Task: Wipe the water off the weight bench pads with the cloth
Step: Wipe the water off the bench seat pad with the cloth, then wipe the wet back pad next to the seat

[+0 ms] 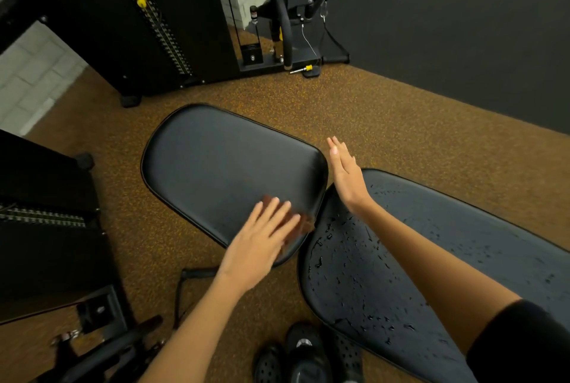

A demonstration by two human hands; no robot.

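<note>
I see the left hand [262,240] pressing its spread fingers flat on the brown cloth [300,223] at the seat pad's [222,166] four o'clock corner, presumably to mop it, while the right hand [347,176], fingers straight together, hovers empty at three o'clock above the still-beaded back pad [431,259].

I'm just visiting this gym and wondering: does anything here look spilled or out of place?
Yes. The larger bench pad on the right is speckled with water droplets, while the smaller pad looks dry. The left hand presses a brown cloth on the smaller pad's near edge. A yellow-handled pin lies loose on the floor.
</note>
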